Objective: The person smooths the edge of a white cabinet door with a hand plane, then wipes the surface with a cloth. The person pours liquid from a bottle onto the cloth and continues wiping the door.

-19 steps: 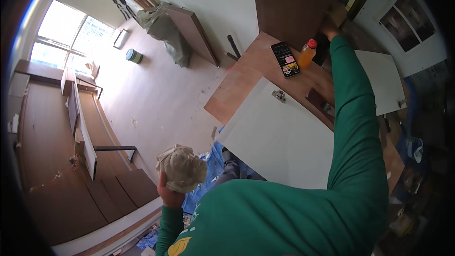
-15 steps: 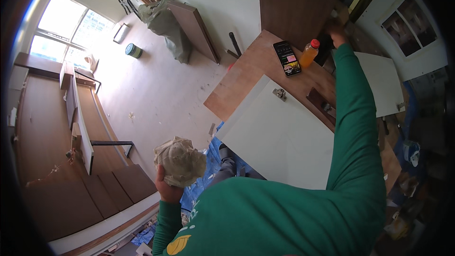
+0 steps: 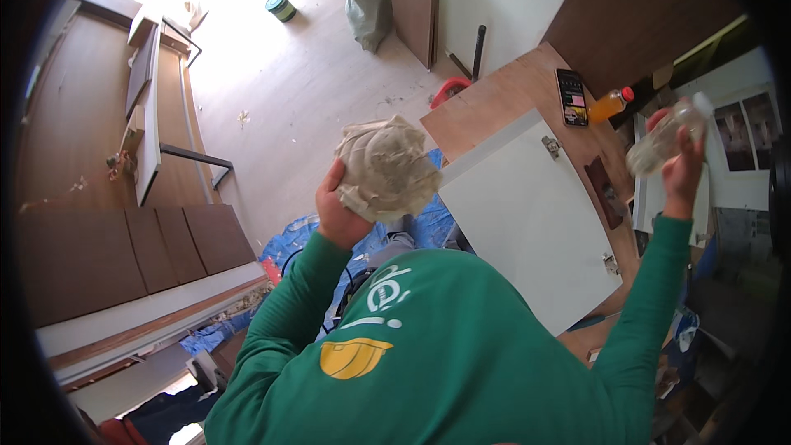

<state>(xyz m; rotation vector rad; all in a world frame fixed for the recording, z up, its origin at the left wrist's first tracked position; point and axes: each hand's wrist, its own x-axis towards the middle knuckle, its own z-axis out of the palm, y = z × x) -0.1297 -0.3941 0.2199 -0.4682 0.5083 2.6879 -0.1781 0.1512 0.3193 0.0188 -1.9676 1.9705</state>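
In my left hand [image 3: 344,213] I hold a crumpled, dirty beige cloth cap [image 3: 391,166] by its edge, raised over the floor left of the white panel. My right hand [image 3: 685,166] is closed round a clear plastic bottle [image 3: 655,148] with a whitish top, held tilted at the right and slightly blurred. Near it on the wooden bench lies a bottle of orange drink [image 3: 607,106] with a red cap, beside a phone [image 3: 572,97] with a lit screen. The white panel [image 3: 527,214], with metal hinges, lies in front of me.
A dark red-brown tool [image 3: 606,189] rests beside the panel on the wooden bench [image 3: 486,107]. Brown boards [image 3: 412,4] and a grey-green sack lean at the wall. A round tub [image 3: 281,7] stands on the floor. Brown furniture panels line the left; blue sheeting [image 3: 292,239] lies below.
My right hand has come back from the far right and now holds the clear bottle. My left hand has lifted the cap up and rightward. The view has shifted.
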